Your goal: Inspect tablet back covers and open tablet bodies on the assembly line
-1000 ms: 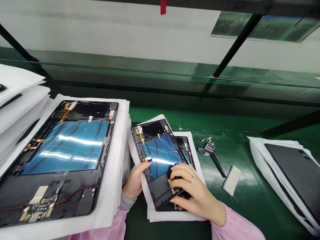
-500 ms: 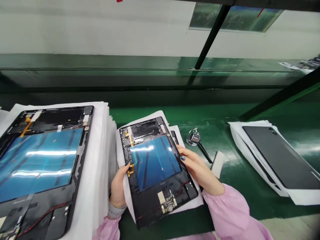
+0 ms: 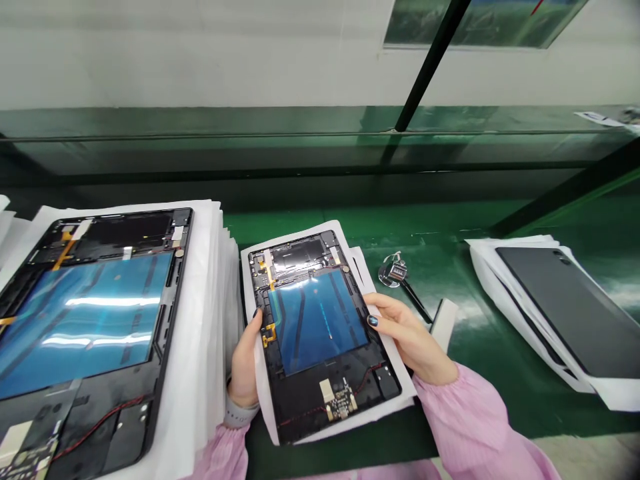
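Note:
An opened tablet (image 3: 320, 327) with a blue-filmed battery, orange flex cables and a small circuit board lies on white sheet paper (image 3: 403, 373) in front of me. My left hand (image 3: 245, 363) is closed around its left edge, with the thumb on top beside the orange flex. On the right edge, my right hand (image 3: 410, 333) grips it with thumb and fingers, and some fingertips are hidden. To the left, a second opened tablet (image 3: 165, 360) rests on a tall stack of white sheets (image 3: 203, 333).
A small metal device with a black handle (image 3: 399, 270) and a pale block (image 3: 444, 323) lie right of my right hand. Farther right, a dark tablet (image 3: 570, 307) lies on white sheets on the green table (image 3: 540, 417). A dark slanted bar (image 3: 435, 60) stands behind.
The tablet between my hands has turned slightly and reflects light differently near its top. Both hands keep hold of its edges. The whole view has shifted a little.

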Demonstrator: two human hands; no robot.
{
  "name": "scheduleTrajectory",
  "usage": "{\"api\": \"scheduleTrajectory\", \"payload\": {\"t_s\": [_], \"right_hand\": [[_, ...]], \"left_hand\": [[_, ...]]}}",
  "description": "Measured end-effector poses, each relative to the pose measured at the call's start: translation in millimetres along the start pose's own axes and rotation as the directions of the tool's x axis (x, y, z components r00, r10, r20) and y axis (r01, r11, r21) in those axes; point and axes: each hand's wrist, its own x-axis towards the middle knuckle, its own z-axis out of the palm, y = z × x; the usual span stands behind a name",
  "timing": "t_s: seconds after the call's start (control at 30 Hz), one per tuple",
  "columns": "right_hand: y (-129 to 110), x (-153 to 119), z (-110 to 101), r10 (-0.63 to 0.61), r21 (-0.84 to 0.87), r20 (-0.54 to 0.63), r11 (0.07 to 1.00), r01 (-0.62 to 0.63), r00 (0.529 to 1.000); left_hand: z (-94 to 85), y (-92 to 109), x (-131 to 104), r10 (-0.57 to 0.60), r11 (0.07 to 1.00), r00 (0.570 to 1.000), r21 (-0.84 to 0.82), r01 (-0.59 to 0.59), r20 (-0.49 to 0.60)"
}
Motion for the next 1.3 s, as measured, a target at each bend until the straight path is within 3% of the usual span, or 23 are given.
{"api": "scheduleTrajectory", "payload": {"t_s": [0.17,0.27,0.43,0.77,1.0,1.17,1.3], "right_hand": [[-2.6,-2.4,2.1,0.031,0.109,-0.019,0.994,-0.028,0.999],[-3.3,-2.3,3.4,0.085,0.166,-0.064,0.983,-0.074,0.994],[0.9,-1.4,-1.6,0.165,0.075,-0.039,0.984,-0.162,0.985],[1.8,-12.7,-5.5,-0.043,-0.211,-0.178,0.978,0.004,0.983],[2.0,-8.2,-7.6,-0.101,-0.157,-0.288,0.986,0.057,0.952],[0.2,-7.2,-6.6,-0.144,-0.207,-0.286,0.975,0.086,0.947],[2.1,-7.6,-5.7,-0.156,-0.225,-0.261,0.970,0.097,0.953]], "left_hand": [[-8.0,-1.7,2.3,0.028,0.997,0.986,0.067,-0.040,0.166],[-12.7,-3.9,3.7,0.028,0.992,0.978,0.118,-0.053,0.208],[-10.3,-5.8,1.3,0.052,0.978,0.968,0.182,-0.099,0.247],[-16.9,-9.8,5.4,0.141,0.933,0.965,0.296,-0.205,0.223],[-32.8,-11.2,13.6,0.230,0.818,0.927,0.457,-0.350,0.297],[-34.6,-11.2,17.6,0.328,0.611,0.866,0.614,-0.500,0.379],[-28.9,-10.7,16.6,0.355,0.518,0.843,0.665,-0.538,0.405]]}}
